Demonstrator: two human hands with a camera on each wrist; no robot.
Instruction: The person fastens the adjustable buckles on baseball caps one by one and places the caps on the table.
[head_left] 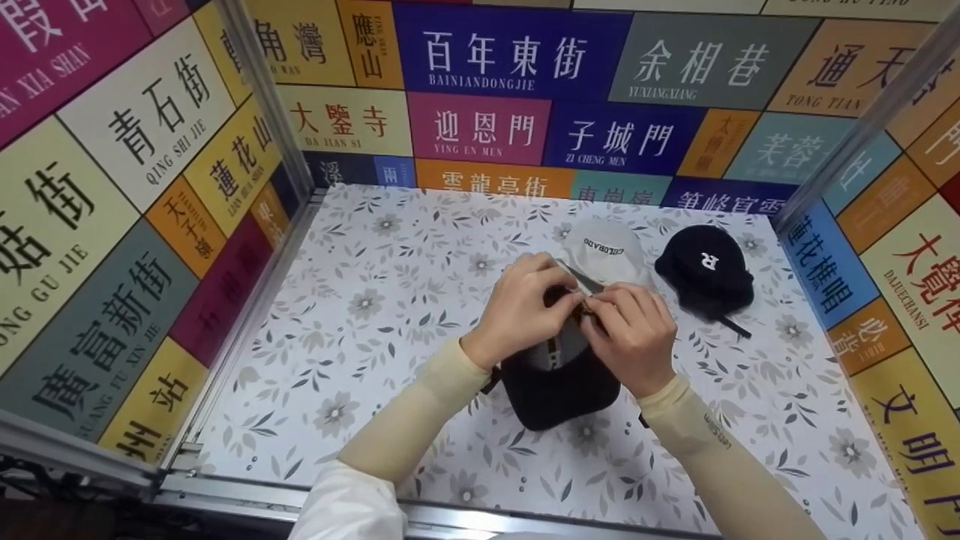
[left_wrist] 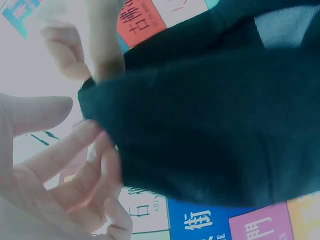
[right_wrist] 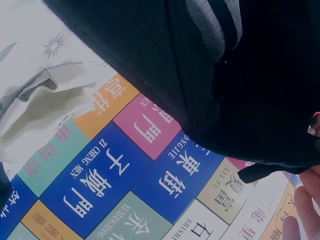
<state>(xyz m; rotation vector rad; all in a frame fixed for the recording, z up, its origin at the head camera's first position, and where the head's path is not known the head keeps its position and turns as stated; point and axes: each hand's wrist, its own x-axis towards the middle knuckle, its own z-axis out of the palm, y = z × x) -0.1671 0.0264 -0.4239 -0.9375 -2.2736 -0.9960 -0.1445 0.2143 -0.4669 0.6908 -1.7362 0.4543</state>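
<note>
A black cap (head_left: 559,401) is between my two hands, its brim toward me and its hollow inside facing up. My left hand (head_left: 525,304) pinches the back edge from the left. From the right, my right hand (head_left: 632,334) pinches the same edge, fingertips close to the left ones. The left wrist view shows fingers around one end of the cap's dark band (left_wrist: 200,130). A short strap end (right_wrist: 255,172) sticks out below the cap in the right wrist view, near fingertips at the frame's edge. Much of the cap's back is hidden behind the hands.
Just beyond the hands lies a white cap (head_left: 606,251) lettered COLORADO. Right of it sits a dark cap (head_left: 705,266) with a white R, its strap trailing. The table (head_left: 360,360) has a floral cover, with sign-patterned panels (head_left: 510,52) at the back and sides.
</note>
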